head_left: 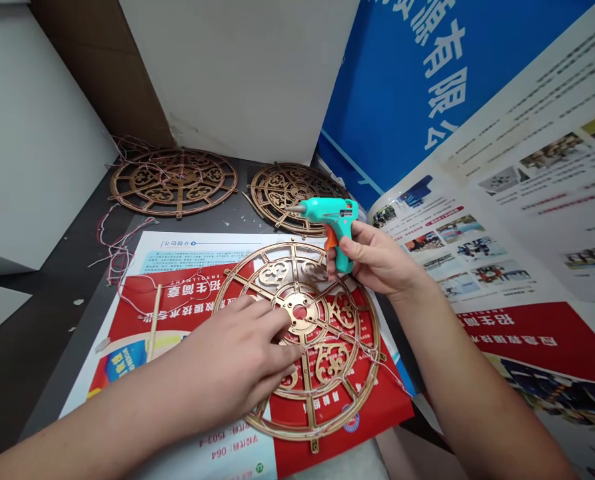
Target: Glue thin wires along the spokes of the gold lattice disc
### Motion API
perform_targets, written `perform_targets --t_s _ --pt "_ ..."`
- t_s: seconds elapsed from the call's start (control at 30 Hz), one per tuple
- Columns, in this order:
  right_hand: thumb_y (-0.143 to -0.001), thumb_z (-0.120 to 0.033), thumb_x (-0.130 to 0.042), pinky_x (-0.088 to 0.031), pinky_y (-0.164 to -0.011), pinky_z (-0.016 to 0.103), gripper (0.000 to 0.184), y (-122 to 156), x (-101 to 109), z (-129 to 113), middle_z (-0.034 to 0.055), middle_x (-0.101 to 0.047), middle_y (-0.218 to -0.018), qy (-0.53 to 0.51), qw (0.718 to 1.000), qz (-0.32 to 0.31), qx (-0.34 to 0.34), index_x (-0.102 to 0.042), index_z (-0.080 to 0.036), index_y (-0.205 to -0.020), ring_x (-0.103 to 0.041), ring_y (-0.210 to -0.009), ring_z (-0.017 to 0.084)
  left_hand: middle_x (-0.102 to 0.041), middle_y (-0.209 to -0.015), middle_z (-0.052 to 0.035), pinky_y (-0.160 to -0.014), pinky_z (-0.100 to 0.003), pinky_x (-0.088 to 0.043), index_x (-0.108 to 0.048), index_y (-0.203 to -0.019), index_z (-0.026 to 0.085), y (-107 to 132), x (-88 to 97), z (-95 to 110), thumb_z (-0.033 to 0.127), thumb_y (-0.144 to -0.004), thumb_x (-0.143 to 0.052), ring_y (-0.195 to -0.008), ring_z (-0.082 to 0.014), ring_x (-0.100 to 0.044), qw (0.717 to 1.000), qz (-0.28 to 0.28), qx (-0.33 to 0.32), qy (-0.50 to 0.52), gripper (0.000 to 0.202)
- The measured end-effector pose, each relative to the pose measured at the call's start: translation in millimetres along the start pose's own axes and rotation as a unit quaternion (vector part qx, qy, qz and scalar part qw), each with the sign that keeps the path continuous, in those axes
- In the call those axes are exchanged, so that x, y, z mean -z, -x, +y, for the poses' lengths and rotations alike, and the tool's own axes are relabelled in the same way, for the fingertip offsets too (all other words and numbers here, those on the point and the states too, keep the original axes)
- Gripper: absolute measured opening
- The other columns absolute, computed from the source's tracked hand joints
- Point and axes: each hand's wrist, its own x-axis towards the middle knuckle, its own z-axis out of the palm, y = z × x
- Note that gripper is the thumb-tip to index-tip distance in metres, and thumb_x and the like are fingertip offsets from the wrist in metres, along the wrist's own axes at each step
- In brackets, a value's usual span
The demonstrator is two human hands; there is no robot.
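Observation:
A round gold openwork frame [310,393] with spokes and scrollwork lies flat, thin wires running along its rings. Over its left part rests my left hand [250,350], fingers bent and closed on the frame near the hub; what lies beneath the palm is hidden. My right hand [364,253] is wrapped around the handle of a turquoise hot glue gun [330,212], a finger by its orange trigger. The gun is above the frame's far edge, its nozzle pointing left.
Printed red and white sheets [150,300] lie under the frame. On the left are a thin wooden stick [154,323] and loose wires [122,267]. Two more openwork frames [180,210] [277,175] lie behind. White panels [237,73] and a printed poster board [542,200] stand around.

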Motion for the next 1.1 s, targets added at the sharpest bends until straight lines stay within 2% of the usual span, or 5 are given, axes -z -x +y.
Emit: perform_targets --t_s 0.2,0.47,0.77,0.97,1.1 --pt "-0.073 -0.044 -0.101 -0.047 -0.047 0.026 0.042 4 -3 -1 -0.0021 -0.067 -0.067 0.056 0.996 0.067 0.028 -0.07 -0.022 -0.088 -0.061 -0.054 0.013 -0.065 -0.107 -0.0035 -0.082 -0.04 -0.036 -0.077 -0.125 0.033 2 0.8 -3 0.03 -0.109 -0.055 -0.095 -0.024 -0.057 0.999 0.017 -0.018 -0.02 0.027" --pt "-0.076 -0.031 -0.095 -0.061 -0.079 0.035 0.019 19 -10 -17 0.0001 -0.074 -0.081 0.2 0.961 0.145 0.122 -0.08 -0.023 -0.085 -0.068 -0.078 0.017 -0.066 -0.111 -0.0042 -0.083 -0.041 -0.041 -0.077 -0.131 0.034 1 -0.5 -5 0.03 -0.109 -0.056 -0.096 -0.0242 -0.059 0.999 0.007 -0.025 -0.022 0.031" --pt "-0.079 -0.027 -0.093 -0.056 -0.064 0.032 0.016 19 -23 -20 -0.0019 -0.076 -0.083 0.274 0.914 0.235 0.185 -0.084 -0.022 -0.092 -0.066 -0.069 0.014 -0.065 -0.103 -0.0044 -0.079 -0.041 -0.038 -0.078 -0.12 0.028 0 -0.2 -2 0.028 -0.104 -0.063 -0.087 -0.0243 -0.057 0.994 0.027 -0.055 -0.085 0.023" --pt "-0.083 -0.03 -0.091 -0.065 -0.093 0.045 0.016 26 -39 -13 0.0015 -0.081 -0.098 0.288 0.917 0.22 0.165 -0.085 -0.023 -0.095 -0.075 -0.094 0.023 -0.067 -0.102 -0.0056 -0.079 -0.044 -0.039 -0.077 -0.112 0.025 -3 -1.6 5 0.026 -0.101 -0.063 -0.087 -0.0265 -0.058 0.987 0.034 -0.068 -0.139 0.018" --pt "-0.082 -0.028 -0.09 -0.065 -0.095 0.05 0.012 23 -39 6 0.0017 -0.082 -0.1 0.312 0.9 0.24 0.184 -0.085 -0.025 -0.093 -0.076 -0.098 0.028 -0.067 -0.102 -0.0057 -0.08 -0.045 -0.04 -0.077 -0.114 0.024 -3 -1.7 5 0.026 -0.101 -0.061 -0.088 -0.0276 -0.06 0.988 0.031 -0.067 -0.135 0.021"
